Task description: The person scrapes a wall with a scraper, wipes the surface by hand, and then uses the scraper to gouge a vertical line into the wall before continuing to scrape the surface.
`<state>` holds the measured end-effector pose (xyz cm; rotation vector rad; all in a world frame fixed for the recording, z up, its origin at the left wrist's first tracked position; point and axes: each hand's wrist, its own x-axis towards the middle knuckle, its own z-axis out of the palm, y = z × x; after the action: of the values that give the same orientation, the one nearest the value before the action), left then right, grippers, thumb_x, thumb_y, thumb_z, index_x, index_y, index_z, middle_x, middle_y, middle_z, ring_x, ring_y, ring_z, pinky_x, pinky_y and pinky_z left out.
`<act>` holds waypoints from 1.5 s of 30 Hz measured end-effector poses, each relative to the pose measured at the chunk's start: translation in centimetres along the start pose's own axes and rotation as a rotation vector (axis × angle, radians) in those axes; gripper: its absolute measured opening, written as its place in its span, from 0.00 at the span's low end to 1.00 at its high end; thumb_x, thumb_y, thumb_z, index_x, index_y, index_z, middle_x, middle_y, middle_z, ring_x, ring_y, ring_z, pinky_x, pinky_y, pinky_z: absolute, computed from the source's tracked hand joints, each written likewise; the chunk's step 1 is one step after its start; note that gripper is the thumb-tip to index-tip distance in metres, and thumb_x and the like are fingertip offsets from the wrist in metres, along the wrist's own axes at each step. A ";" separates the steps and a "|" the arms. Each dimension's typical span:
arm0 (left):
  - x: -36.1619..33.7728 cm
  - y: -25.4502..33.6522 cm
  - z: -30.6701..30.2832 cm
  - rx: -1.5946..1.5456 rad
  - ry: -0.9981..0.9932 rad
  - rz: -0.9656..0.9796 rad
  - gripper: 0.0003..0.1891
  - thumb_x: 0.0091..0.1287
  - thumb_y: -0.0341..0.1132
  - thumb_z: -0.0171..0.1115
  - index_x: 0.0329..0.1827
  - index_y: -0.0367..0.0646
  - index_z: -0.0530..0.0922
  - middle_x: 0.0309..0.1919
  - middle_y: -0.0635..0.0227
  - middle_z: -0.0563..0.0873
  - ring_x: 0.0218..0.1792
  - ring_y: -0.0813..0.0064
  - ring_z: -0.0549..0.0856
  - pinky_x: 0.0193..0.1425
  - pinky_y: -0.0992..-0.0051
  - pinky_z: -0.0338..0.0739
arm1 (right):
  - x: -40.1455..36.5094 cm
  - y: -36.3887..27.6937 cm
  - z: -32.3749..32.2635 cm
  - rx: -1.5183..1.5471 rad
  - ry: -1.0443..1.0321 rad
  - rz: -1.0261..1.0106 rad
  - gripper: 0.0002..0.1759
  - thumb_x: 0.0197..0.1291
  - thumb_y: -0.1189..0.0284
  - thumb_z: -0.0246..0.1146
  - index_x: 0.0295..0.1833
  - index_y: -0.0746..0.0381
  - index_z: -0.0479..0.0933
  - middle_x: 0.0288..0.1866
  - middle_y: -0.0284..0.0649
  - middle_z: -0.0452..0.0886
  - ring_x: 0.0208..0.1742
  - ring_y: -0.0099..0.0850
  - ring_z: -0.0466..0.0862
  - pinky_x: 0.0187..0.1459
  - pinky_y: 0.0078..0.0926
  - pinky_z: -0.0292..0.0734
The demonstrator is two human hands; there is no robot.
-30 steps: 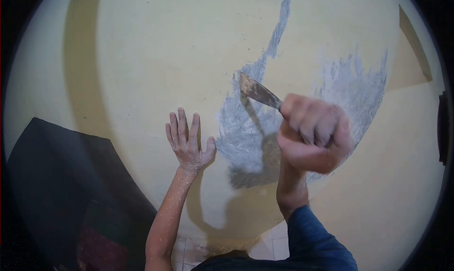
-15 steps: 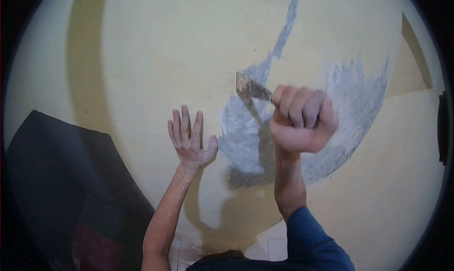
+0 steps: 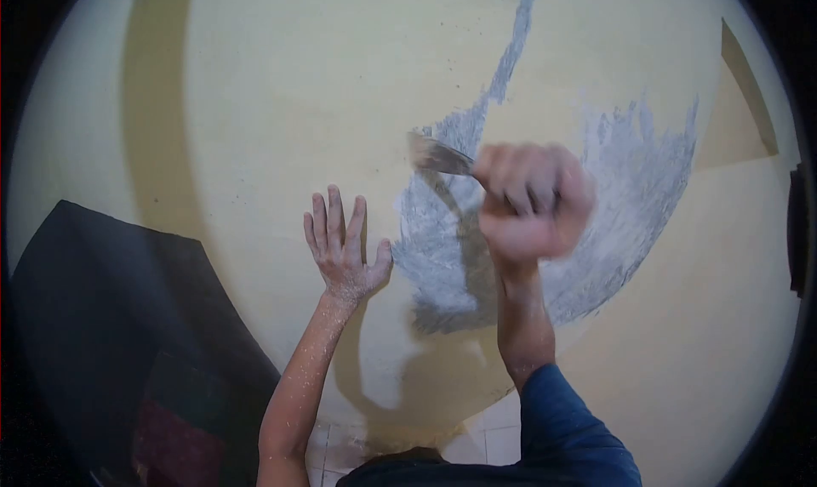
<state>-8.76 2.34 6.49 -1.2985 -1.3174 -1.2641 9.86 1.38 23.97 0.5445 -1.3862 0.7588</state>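
Scraping stroke under way: the right hand (image 3: 529,205) is fisted tight round the scraper (image 3: 436,156), blade on the wall (image 3: 272,104) just left of its knuckles, at the upper edge of the grey patch (image 3: 434,253). The left hand (image 3: 345,250) lies flat on the wall, fingers spread, holding nothing, beside the patch. The next pass probably wants a low blade angle under the paint edge. Blur smears the fist; the handle hides inside.

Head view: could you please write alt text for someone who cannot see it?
A right hand in a closed grip holds a scraper against a yellow wall, beside a bare grey patch; the left hand presses flat on the wall.
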 end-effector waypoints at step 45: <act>-0.5 -0.3 0.1 -0.022 -0.002 0.007 0.37 0.61 0.48 0.61 0.75 0.45 0.68 0.78 0.46 0.60 0.80 0.43 0.54 0.79 0.42 0.44 | 0.8 -1.0 -0.8 0.105 -0.099 -0.120 0.21 0.71 0.65 0.40 0.21 0.50 0.54 0.14 0.25 0.54 0.16 0.24 0.51 0.26 0.28 0.53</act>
<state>-9.04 2.40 5.98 -1.3189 -1.3026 -1.2758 11.18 1.42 24.74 0.7494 -1.3969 0.7183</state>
